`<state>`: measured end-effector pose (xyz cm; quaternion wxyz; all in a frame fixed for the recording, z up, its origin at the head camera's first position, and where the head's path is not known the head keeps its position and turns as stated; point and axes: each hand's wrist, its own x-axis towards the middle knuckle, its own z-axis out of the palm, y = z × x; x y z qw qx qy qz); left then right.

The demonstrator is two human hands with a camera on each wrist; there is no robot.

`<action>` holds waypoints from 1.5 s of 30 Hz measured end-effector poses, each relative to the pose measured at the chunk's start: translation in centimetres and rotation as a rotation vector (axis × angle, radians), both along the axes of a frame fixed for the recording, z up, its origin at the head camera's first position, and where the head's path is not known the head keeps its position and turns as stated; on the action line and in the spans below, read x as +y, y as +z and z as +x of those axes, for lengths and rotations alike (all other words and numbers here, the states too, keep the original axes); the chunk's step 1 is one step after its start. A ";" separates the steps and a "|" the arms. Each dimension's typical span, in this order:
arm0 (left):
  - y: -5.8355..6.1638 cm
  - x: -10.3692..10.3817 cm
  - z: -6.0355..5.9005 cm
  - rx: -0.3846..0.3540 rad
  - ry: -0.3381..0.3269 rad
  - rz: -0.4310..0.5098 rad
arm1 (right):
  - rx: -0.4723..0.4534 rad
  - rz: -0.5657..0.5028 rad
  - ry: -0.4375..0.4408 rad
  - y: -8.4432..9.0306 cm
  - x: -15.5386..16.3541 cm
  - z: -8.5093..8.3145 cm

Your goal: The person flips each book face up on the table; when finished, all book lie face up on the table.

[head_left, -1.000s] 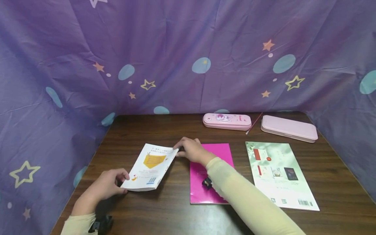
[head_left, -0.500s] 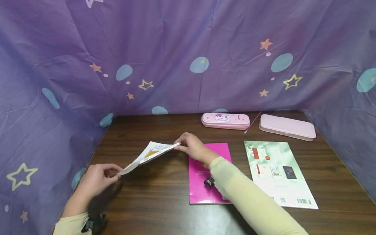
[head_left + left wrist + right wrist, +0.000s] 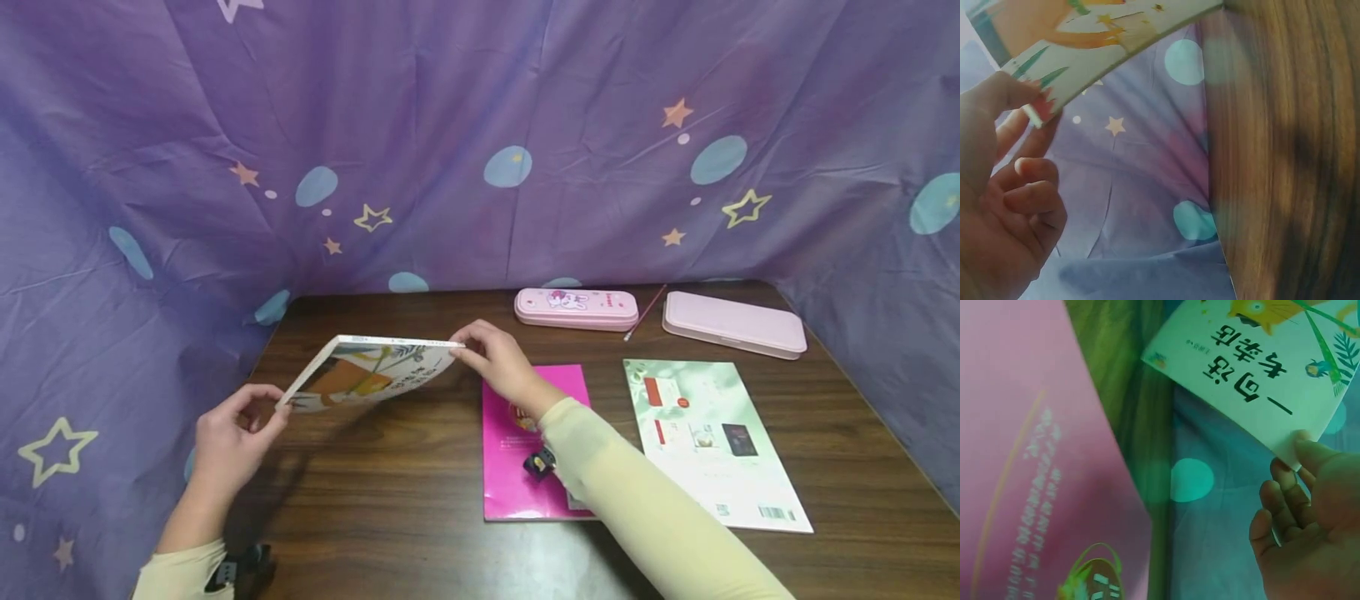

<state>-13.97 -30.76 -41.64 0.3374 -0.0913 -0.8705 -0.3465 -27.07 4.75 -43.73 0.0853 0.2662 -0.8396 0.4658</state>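
Note:
Both hands hold a thin paperback book (image 3: pixel 367 377) above the left half of the table, tilted so its illustrated cover faces down toward me. My left hand (image 3: pixel 234 433) pinches one corner between thumb and fingers; in the left wrist view the thumb lies over the cover (image 3: pixel 1100 47). At the opposite end, my right hand (image 3: pixel 501 364) pinches another corner. The right wrist view shows large black characters and an orange cat-like figure on the book (image 3: pixel 1241 381). Below my right forearm lies a bright pink book (image 3: pixel 517 475), partly covered by the sleeve.
A green and white booklet (image 3: pixel 720 450) lies at the right. Along the back stand a pink pencil case with a rabbit (image 3: pixel 576 310), a thin red pencil (image 3: pixel 647 312) and a plain pink case (image 3: pixel 735 323). A purple star-patterned curtain (image 3: pixel 450 100) surrounds the wooden table (image 3: pixel 390 533).
The book has been lifted and turned over, from white back cover facing up to illustrated front showing. My left hand has risen and moved left; my right hand has risen slightly.

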 end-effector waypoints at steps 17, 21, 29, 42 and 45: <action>0.3 0.4 0.1 -0.135 0.044 0.113 | -0.072 -0.137 -0.037 1.0 -0.2 0.1; 0.2 0.5 0.0 -0.169 -0.019 0.114 | -0.058 -0.129 -0.030 1.1 -0.1 0.1; -0.1 0.6 0.1 -0.267 -0.073 0.042 | -0.086 -0.050 -0.004 0.7 0.4 0.0; -1.0 0.0 0.4 -0.726 -0.243 -0.043 | -0.068 0.252 0.141 0.0 0.2 -0.4; -1.7 0.2 0.4 -0.828 -0.311 -0.028 | -0.035 0.334 0.136 0.0 -0.2 -0.5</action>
